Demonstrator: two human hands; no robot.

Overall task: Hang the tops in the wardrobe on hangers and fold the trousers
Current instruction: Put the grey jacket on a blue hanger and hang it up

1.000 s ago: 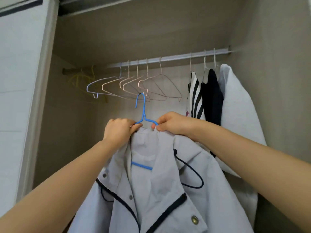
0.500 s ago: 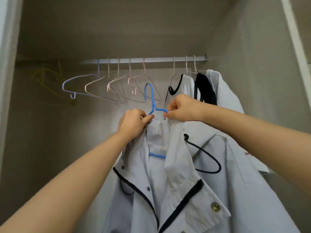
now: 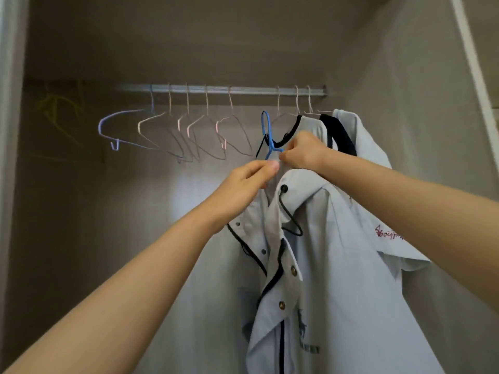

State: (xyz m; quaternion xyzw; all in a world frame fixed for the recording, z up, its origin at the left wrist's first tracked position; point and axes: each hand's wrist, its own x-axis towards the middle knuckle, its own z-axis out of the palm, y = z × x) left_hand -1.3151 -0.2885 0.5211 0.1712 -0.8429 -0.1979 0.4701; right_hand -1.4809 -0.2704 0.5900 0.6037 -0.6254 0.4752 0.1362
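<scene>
Jacket (image 3: 310,265) hangs from my two hands inside the wardrobe, its collar on a blue hanger (image 3: 267,133) whose hook stands just below the rail (image 3: 229,90), not on it. My right hand (image 3: 302,151) pinches the blue hanger's shoulder with the collar. My left hand (image 3: 243,184) pinches the collar cloth just beside it. Empty hangers (image 3: 162,133) hang to the left, hung tops (image 3: 351,136) behind the jacket to the right.

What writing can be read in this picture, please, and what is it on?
"Abou…": red script on pale fabric, the rest hidden by the right forearm.
Dark print low on the held jacket: too blurred to read.
</scene>
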